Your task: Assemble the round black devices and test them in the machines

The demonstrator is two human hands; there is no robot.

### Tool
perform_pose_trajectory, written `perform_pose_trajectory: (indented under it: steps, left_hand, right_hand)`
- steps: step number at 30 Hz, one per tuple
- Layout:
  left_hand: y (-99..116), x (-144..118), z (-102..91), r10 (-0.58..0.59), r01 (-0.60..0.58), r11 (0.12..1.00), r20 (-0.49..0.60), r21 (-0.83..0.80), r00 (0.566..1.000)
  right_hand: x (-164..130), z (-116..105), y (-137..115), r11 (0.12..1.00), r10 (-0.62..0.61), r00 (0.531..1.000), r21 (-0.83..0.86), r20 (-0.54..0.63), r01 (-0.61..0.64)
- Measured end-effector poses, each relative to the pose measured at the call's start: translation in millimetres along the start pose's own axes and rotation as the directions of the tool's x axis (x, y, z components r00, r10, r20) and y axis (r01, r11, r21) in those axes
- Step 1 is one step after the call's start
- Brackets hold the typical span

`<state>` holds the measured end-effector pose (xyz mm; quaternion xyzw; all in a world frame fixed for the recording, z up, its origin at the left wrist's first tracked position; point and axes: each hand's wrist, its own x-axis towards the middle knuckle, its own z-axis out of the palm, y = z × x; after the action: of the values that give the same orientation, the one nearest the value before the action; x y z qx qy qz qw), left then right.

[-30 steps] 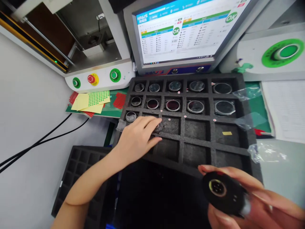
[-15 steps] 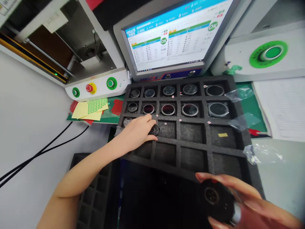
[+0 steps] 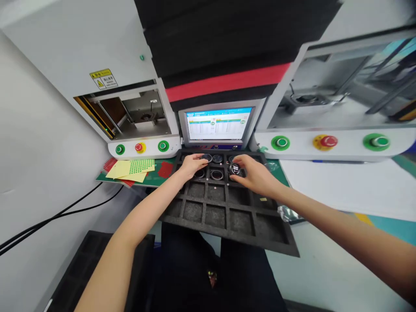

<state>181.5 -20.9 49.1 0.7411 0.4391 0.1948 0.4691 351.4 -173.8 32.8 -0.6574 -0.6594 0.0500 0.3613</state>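
Observation:
A dark foam tray (image 3: 201, 224) with square compartments holds several round watch bodies in its two back rows. My left hand (image 3: 191, 166) reaches to the back left of the tray, thumb and fingers closed on the rim of a dark watch body (image 3: 207, 158). Over the second row on the right, my right hand (image 3: 255, 173) pinches another watch body (image 3: 235, 169) whose face shows bright white marks. Between the hands, an uncovered watch body (image 3: 216, 174) lies in its compartment, and one more (image 3: 217, 159) sits behind it.
Behind the tray stands a monitor (image 3: 217, 125), flanked by two white machines with green and red buttons (image 3: 139, 147). Yellow sticker sheets (image 3: 131, 170) lie at left, white paper (image 3: 338, 184) at right. Crumpled clear plastic (image 3: 287, 213) touches the tray's right side.
My view has drawn back and tilted up. My right hand has moved from the near right to over the tray with a watch body. My left hand has gone to the back row.

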Motion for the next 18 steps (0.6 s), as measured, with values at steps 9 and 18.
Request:
perform_pose_trajectory:
  steps: [9, 18]
  left_hand:
    - [6.0, 17.0, 5.5, 0.008, 0.013, 0.927, -0.055, 0.375, 0.998]
    - [5.9, 74.9, -123.7, 0.149, 0.178, 0.792, -0.468, 0.584, 0.871]
  right_hand:
    - [60.9, 22.6, 38.5, 0.982, 0.031, 0.959, -0.190, 0.281, 0.024]
    - [58.8, -114.4, 149.5, 0.870, 0.115, 0.965, -0.445, -0.234, -0.212]
